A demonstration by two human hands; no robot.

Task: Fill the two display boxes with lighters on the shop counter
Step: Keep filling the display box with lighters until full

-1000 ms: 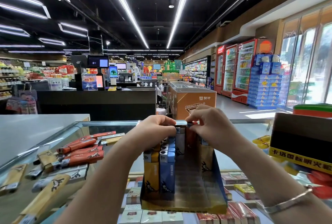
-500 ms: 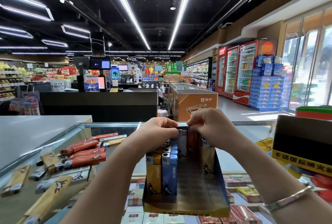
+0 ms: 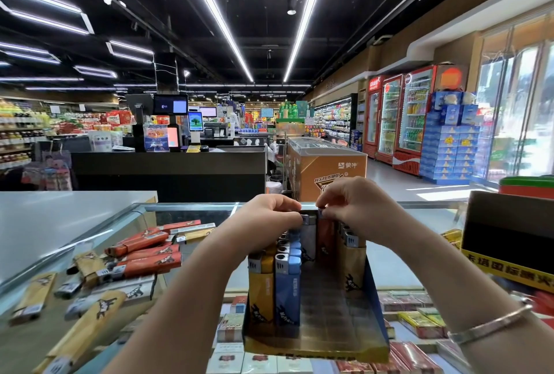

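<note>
Beyond the glass stands a black checkout counter (image 3: pixel 168 170) carrying screens (image 3: pixel 171 104) and a small display showing a tree (image 3: pixel 195 122), with an orange chest freezer (image 3: pixel 326 173) just to its right. Red drink fridges (image 3: pixel 401 119) line the right wall beside a stack of blue cartons (image 3: pixel 449 146). Long strip lights (image 3: pixel 215 14) run across the dark ceiling, and cigarette packs (image 3: pixel 419 324) lie under the glass.
</note>
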